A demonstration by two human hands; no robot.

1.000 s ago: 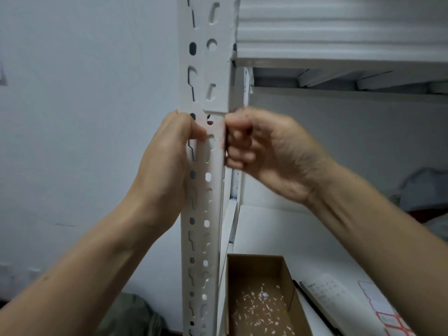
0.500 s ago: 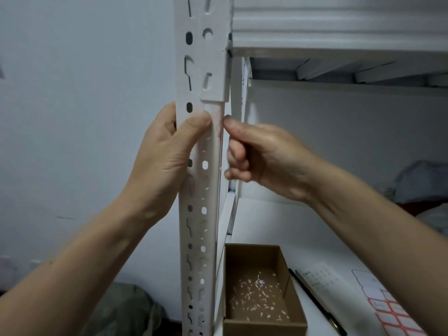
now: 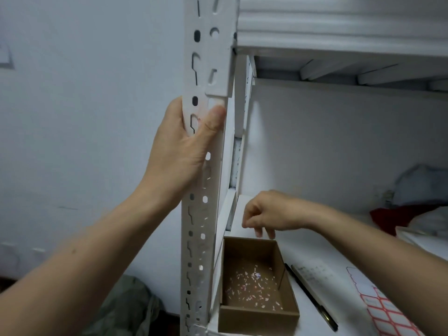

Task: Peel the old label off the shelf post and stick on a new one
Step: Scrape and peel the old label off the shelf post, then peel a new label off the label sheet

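A white perforated shelf post [image 3: 202, 214] runs up the middle of the view. My left hand [image 3: 184, 144] grips it from the left, thumb pressed on its front face just under a pale label patch [image 3: 215, 103]. My right hand [image 3: 269, 213] hovers low over a brown cardboard box [image 3: 257, 314] that holds several small scraps of torn label; its fingers hang loosely apart, and I cannot tell whether a scrap is pinched in them. A sheet of red-bordered blank labels [image 3: 385, 311] lies at the lower right on the shelf board.
A black pen [image 3: 312, 299] and a printed white strip [image 3: 312, 275] lie on the white shelf board [image 3: 339, 241] beside the box. An upper shelf [image 3: 339, 32] hangs overhead. Red and white cloth [image 3: 412, 214] is piled at the right. A grey-green bag [image 3: 126, 309] sits on the floor, left.
My right hand has left the post and dropped down to just above the cardboard box. My left hand has stayed on the post, thumb shifted up toward the label patch.
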